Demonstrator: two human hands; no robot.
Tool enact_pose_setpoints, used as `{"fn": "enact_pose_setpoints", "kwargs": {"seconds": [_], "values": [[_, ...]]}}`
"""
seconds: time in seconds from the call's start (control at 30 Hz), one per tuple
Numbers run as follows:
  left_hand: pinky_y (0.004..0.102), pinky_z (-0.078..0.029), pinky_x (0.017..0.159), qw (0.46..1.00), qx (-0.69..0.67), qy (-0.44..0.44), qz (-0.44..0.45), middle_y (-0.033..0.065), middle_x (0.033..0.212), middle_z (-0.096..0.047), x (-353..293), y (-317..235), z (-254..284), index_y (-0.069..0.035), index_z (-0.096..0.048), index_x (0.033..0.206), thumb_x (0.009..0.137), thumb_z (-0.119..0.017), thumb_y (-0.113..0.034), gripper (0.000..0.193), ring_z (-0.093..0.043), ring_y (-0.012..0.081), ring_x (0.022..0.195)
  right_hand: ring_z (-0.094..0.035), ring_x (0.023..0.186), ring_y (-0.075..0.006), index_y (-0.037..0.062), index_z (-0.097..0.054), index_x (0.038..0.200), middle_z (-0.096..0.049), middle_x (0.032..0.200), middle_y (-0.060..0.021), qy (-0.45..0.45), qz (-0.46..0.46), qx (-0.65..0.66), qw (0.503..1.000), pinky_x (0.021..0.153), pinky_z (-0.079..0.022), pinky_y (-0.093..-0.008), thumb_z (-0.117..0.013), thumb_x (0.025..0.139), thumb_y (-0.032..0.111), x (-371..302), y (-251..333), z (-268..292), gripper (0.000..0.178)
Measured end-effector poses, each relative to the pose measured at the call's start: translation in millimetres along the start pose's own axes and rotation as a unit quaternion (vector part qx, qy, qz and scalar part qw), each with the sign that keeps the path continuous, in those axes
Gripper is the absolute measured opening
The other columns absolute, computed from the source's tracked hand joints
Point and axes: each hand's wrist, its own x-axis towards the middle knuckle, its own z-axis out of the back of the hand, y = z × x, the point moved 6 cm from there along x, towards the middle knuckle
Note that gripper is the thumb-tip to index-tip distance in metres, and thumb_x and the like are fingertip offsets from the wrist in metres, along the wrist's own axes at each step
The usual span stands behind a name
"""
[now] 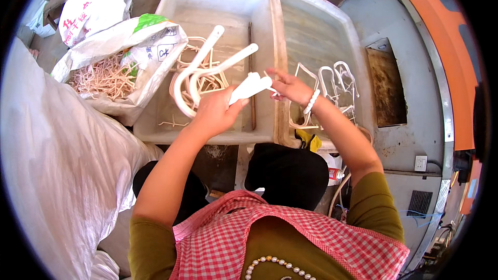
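Note:
My left hand (217, 110) grips a bunch of white curved plastic pieces (205, 70), U-shaped loops whose ends stick up over the left white tray (181, 0). My right hand (290, 87), with a white bead bracelet at the wrist, pinches at the near end of that bunch (254, 84) above the rim between the two trays. Thin off-white plastic scraps (207, 80) lie in the left tray under the bunch. Several white hook-shaped pieces (337, 80) lie in the right tray (321, 26).
An open white sack (150, 46) at the left holds many thin pale plastic strips (104, 78). A large translucent bag (57, 166) fills the left side. A grey metal surface (410, 72) with an orange edge lies to the right.

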Motion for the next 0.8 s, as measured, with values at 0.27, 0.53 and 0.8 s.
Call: {"fn": "enact_pose_setpoints", "kwargs": {"seconds": [0.27, 0.53, 0.8], "values": [[0.0244, -0.045, 0.056, 0.927, -0.331, -0.048, 0.171, 0.002, 0.074, -0.058, 10, 33, -1, -0.001, -0.056, 0.102, 0.091, -0.06, -0.019, 0.021, -0.052, 0.0084, 0.061, -0.064, 0.075, -0.0319, 0.0096, -0.059, 0.112, -0.065, 0.085, -0.0179, -0.167, 0.219, -0.371, 0.887, 0.068, -0.051, -0.0394, -0.061, 0.089, 0.036, -30, 59, -16, 0.035], [0.0252, -0.045, 0.056, 0.94, -0.28, -0.042, 0.189, 0.0022, 0.074, -0.059, 9, 32, 0, -0.002, -0.056, 0.103, 0.091, -0.059, -0.021, 0.023, -0.053, 0.0089, 0.06, -0.062, 0.071, -0.0326, 0.0067, -0.059, 0.098, -0.062, 0.094, -0.0111, -0.249, 0.322, -0.524, 0.748, 0.066, -0.052, -0.0398, -0.071, 0.078, 0.025, -39, 76, -14, 0.03], [0.0372, -0.049, 0.065, 0.978, -0.143, -0.061, 0.142, 0.0091, 0.076, -0.064, 12, 38, 7, -0.003, -0.057, 0.106, 0.09, -0.058, -0.024, 0.026, -0.062, 0.0233, 0.067, -0.055, 0.053, -0.0169, 0.0075, -0.055, 0.106, -0.054, 0.064, -0.0028, 0.002, 0.104, 0.052, 0.993, 0.048, -0.044, -0.0288, -0.061, 0.09, 0.028, -33, 55, -29, 0.027]]}}
